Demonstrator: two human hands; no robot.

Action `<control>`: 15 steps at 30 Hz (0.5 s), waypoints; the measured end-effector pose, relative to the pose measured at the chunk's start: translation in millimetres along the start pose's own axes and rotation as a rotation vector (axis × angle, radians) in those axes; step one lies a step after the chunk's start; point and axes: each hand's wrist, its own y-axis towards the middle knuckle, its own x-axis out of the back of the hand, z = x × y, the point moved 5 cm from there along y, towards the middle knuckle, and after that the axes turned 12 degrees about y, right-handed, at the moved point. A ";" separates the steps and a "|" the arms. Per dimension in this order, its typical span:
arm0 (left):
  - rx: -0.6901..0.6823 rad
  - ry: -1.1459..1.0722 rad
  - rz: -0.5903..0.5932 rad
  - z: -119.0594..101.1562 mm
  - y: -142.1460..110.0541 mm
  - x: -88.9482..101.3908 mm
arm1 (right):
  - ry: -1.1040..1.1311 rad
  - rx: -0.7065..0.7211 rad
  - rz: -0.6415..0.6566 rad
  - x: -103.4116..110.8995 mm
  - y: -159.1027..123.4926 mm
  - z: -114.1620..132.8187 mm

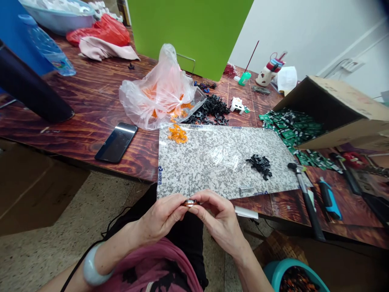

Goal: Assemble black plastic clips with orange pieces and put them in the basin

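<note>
Between the fingertips of both hands sits a small black and orange plastic part [190,203] with a shiny metallic strip across it; the fingers cover much of it. My left hand [165,213] pinches its left end, and my right hand [217,217] pinches its right end. They meet just off the front edge of a speckled grey stone slab [194,170]. On that slab lie a small heap of orange plastic pieces [178,134], a spread of thin clear strips [226,156], a pile of black plastic pieces [260,165] and a small metal cylinder [246,189].
Behind the slab are a plastic bag of orange pieces [161,97] and a black heap [212,107]. A phone [117,142] lies left. To the right, green circuit boards [291,125] spill from a cardboard box [343,109], near a hammer [305,198]. A teal bucket [273,269] stands below.
</note>
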 end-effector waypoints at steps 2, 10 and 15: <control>0.011 0.004 0.027 1.5 0.6 -2.0 | -0.031 0.015 -0.004 2.8 -0.7 -1.6; 0.007 0.015 0.053 2.5 5.5 -6.4 | -0.037 0.066 -0.019 5.3 -7.8 -4.9; -0.005 0.001 0.064 -3.7 2.7 -15.4 | -0.059 0.087 -0.114 7.4 -18.6 -6.2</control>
